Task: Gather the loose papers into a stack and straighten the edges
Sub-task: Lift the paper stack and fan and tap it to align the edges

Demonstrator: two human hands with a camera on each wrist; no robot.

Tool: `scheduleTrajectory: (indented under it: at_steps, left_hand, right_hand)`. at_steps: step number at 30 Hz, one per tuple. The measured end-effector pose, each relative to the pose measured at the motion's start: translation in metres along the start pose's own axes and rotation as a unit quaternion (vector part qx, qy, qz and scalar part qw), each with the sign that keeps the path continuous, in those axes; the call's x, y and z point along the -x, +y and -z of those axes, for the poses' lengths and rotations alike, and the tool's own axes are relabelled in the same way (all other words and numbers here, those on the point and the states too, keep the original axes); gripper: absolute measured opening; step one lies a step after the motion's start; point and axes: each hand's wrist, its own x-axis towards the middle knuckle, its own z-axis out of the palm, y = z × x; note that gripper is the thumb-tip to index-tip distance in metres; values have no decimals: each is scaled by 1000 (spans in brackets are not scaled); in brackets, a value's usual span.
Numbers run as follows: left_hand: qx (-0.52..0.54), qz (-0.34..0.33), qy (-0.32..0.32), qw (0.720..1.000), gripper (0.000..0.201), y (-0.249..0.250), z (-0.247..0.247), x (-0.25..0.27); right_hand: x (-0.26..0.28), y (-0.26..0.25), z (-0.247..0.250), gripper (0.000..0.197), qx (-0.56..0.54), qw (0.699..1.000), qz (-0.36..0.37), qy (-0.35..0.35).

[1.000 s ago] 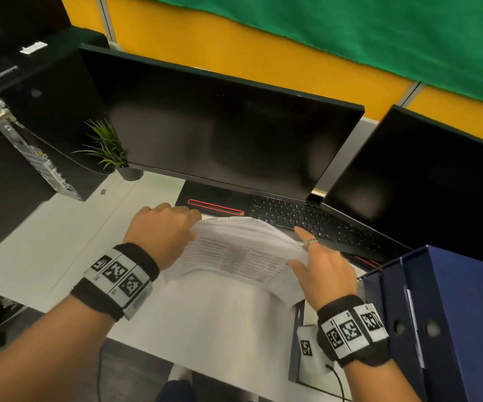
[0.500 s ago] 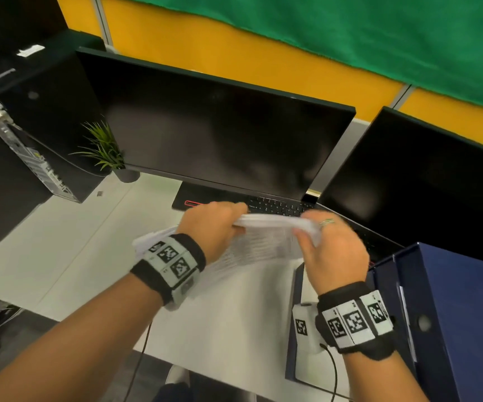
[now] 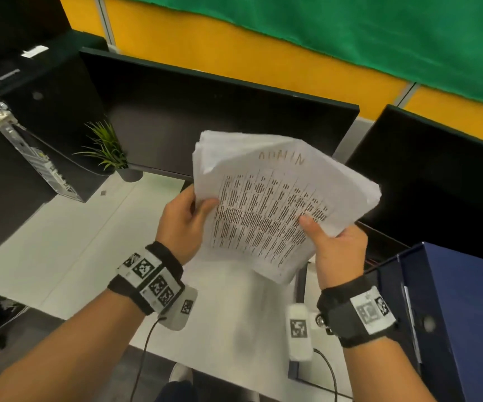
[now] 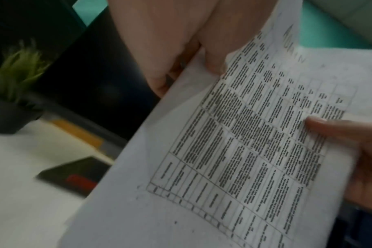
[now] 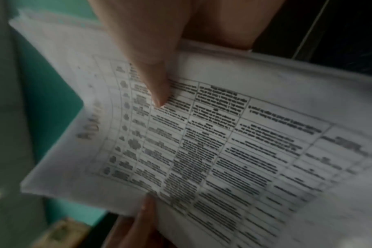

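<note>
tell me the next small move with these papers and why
Probably stand the stack of papers on its lower edge on the white desk and tap it square. The left hand and right hand each grip a side, holding the stack lifted off the desk, yet its top corners are fanned and uneven, so the edges are not yet straight.

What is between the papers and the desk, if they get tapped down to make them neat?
Nothing visible. Both the left hand and the right hand hold the papers up in the air, and the white desk right below them is bare. The keyboard lies further back, under the monitor.
</note>
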Motion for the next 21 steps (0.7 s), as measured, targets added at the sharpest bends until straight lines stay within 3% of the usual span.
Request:
scheduleTrajectory:
  at_steps: [5,10,13,15,16,19,21]
  left_hand:
    - [37,96,-92,990,41,-26,-11,24]
    - [162,107,-48,980,99,-10,-7,18]
    - [240,128,-66,960,103,3,-3,10]
    - [254,120,-104,954,119,10,0,7]
    - [255,113,-115,953,121,11,0,7]
    - [230,74,-147,959,92,2,0,6]
    - [145,64,-162,974,99,-11,4,2]
  right_hand:
    - [19,39,-4,42,81,994,-75,-25]
    - [16,42,-6,45,58,996,-71,-20]
    - [16,39,-5,46,53,996,-59,-35]
    - [18,37,-2,48,47,997,-53,-40]
    - [18,37,-1,48,43,997,-49,-39]
    - [17,37,2,48,36,998,-38,-40]
    - [16,35,2,44,31,998,-39,-45]
